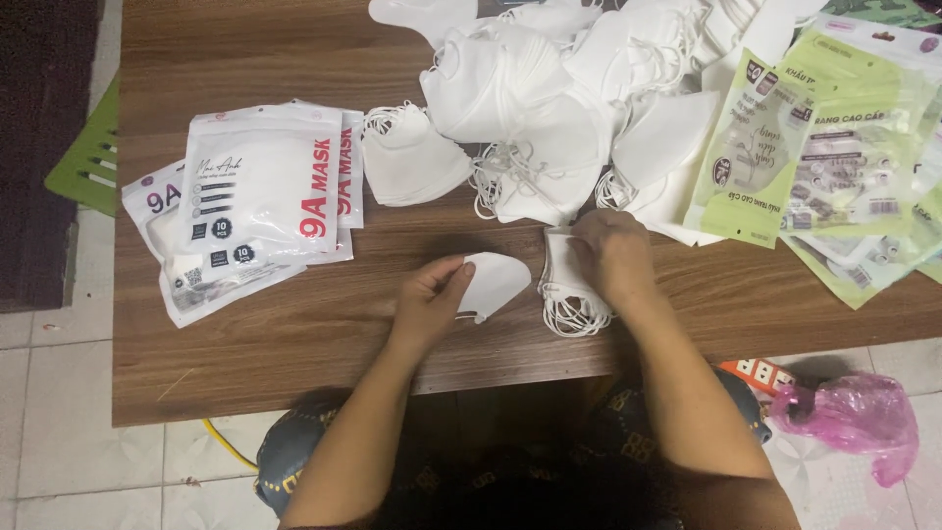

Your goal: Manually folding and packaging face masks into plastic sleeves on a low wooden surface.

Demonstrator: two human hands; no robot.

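Note:
My left hand pinches a single folded white face mask just above the wooden table. To its right, my right hand presses down on a small stack of white masks whose ear loops spill toward the table's front edge. A large loose heap of white masks lies behind both hands. One separate white mask rests to the left of the heap.
Several white sealed mask packets lie stacked at the left. Several green packets fan out at the right. Off the table, a pink plastic bag and a power strip sit on the tiled floor at lower right.

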